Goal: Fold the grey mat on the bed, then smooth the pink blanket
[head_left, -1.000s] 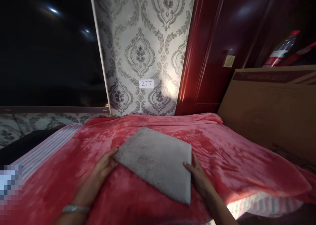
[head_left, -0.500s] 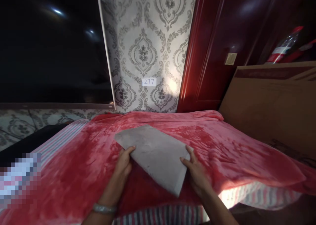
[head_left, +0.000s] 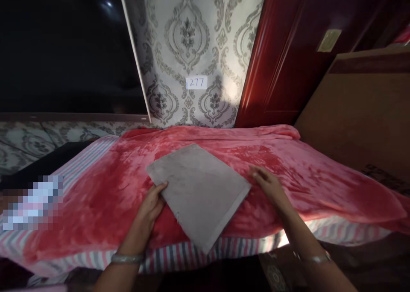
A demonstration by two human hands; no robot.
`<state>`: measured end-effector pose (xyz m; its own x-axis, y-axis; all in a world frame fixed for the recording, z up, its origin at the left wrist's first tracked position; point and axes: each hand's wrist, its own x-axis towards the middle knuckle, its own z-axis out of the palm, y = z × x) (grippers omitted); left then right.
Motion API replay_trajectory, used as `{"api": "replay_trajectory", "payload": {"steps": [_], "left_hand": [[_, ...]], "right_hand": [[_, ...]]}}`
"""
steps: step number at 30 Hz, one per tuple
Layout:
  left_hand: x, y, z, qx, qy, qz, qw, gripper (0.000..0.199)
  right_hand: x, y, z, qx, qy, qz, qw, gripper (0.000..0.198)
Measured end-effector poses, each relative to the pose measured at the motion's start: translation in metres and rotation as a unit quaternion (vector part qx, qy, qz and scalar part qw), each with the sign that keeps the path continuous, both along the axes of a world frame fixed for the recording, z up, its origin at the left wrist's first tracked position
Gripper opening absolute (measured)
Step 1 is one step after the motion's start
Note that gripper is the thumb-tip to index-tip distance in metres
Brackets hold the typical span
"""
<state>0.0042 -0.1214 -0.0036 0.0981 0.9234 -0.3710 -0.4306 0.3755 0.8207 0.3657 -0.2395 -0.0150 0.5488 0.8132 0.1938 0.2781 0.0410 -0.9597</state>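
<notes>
Head view. Compared with half a second ago, your right hand [head_left: 269, 184] has come off the folded grey towel [head_left: 197, 189]: it now lies open, palm down, on the red plush blanket [head_left: 105, 198] just beside the towel's right corner, holding nothing. Your left hand [head_left: 150, 206] has stayed at the towel's left edge, with the fingers [head_left: 159, 187] curled over that edge and the thumb side underneath; the grip is light and partly closed on the fabric. The towel now lies flatter and has turned slightly, so that its near corner points toward you and reaches the striped sheet [head_left: 179, 255] at the bed's front edge.

The towel rests flat on the blanket, near the middle of the bed's front, between your two hands. A bracelet [head_left: 126, 258] shows on your left wrist and another on the right wrist [head_left: 315, 258].

Behind the bed stand patterned grey wallpaper [head_left: 192, 36] carrying a small label reading 277 [head_left: 196, 82], a dark window pane [head_left: 64, 48] to the left and a red-brown wooden door [head_left: 288, 48] to the right. A large cardboard box [head_left: 358, 112] stands at the right of the bed; its contents cannot be seen
</notes>
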Motion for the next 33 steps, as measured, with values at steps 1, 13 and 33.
{"api": "replay_trajectory", "payload": {"steps": [1, 13, 33], "left_hand": [[-0.001, 0.000, 0.000, 0.003, -0.003, -0.004, 1.000, 0.018], [-0.004, 0.001, -0.001, -0.020, -0.079, -0.042, 0.996, 0.033], [-0.036, 0.015, 0.019, -0.067, -0.012, 0.009, 0.998, 0.035]], "right_hand": [[0.001, 0.013, 0.000, -0.004, -0.010, 0.007, 1.000, 0.056], [0.000, 0.067, 0.003, -0.223, 0.092, 0.208, 0.948, 0.034], [-0.055, 0.048, 0.001, -0.181, 0.268, 0.376, 0.869, 0.051]]}}
